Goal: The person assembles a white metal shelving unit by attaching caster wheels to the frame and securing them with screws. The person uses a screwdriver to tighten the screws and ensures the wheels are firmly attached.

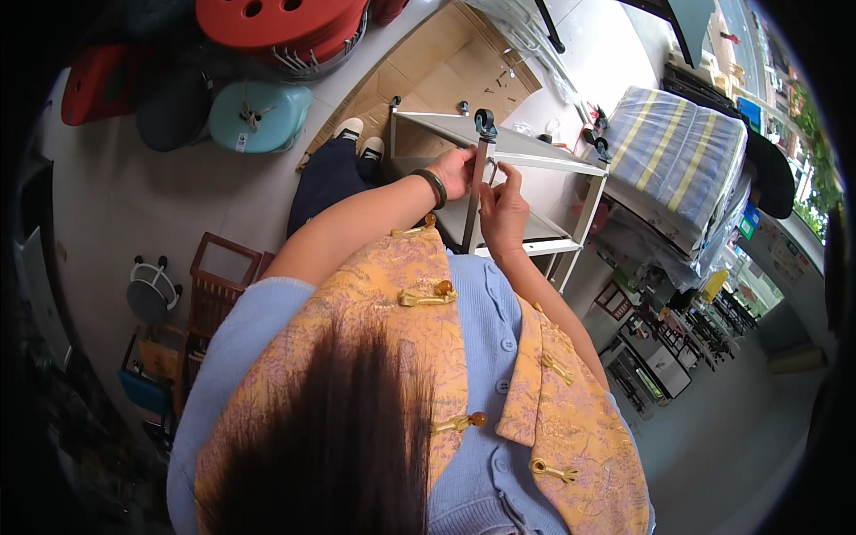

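A white metal shelf rack (pixel 535 160) lies upended on the cardboard sheet (pixel 446 71) spread over the floor, its legs pointing up toward the person, with a small black wheel (pixel 485 122) at the top end of the nearest leg (pixel 475 192). That leg runs roughly upright in the view, its long axis reaching from the wheel down past the rack's lower shelf edge, and it stands right between the two hands. The left hand (pixel 456 169) comes in from the left side, a dark bracelet (pixel 434 186) on its wrist, and is clenched around the leg just under the wheel. The right hand (pixel 504 209) sits just beside it, slightly lower and to the right of the leg, its fingers (pixel 506 171) curled in toward the same spot; whether they pinch a small part or only touch the leg is too small to tell. Both hands are equally close, the left one higher on the leg and nearer the wheel.
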Motion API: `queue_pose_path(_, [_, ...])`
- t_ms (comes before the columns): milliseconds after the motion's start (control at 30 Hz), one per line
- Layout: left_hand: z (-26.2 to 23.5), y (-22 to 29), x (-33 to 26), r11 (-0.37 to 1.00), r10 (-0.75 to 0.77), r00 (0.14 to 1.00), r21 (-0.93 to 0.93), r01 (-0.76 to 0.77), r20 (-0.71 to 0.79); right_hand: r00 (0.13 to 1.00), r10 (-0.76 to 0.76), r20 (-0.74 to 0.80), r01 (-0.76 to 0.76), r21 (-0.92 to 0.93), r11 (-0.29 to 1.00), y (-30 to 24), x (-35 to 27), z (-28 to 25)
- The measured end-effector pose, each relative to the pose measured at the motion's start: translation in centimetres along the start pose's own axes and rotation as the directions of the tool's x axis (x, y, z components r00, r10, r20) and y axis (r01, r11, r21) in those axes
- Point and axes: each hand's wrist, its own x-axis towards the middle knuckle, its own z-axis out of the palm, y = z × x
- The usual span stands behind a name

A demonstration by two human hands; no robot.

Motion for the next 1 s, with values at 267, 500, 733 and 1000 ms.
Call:
queue_pose_path(267, [-0.8,0.1,0.7,0.993,-0.066,0.997,0.104,0.063,0.025,0.867,-0.302,0.396,0.459,-0.401,0.793,0.9,0.5,-4.0])
queue_pose_path(500, [-0.1,0.0,0.1,0.998,-0.052,0.996,0.049,0.049,0.066,0.620,-0.662,0.421,0.747,-0.576,0.332,1.4,3.3,-4.0])
queue_pose_path(733, [-0.4,-0.1,0.2,0.995,-0.059,0.997,0.080,0.055,0.046,0.943,-0.293,0.160,0.334,-0.400,0.854,-1.3,7.4,-1.8])
queue_pose_path(1000, [1.0,0.2,-1.0,0.987,-0.086,0.996,0.142,0.082,0.024,0.762,0.603,0.235,-0.549,0.729,0.410,1.1,5.3,-1.3])
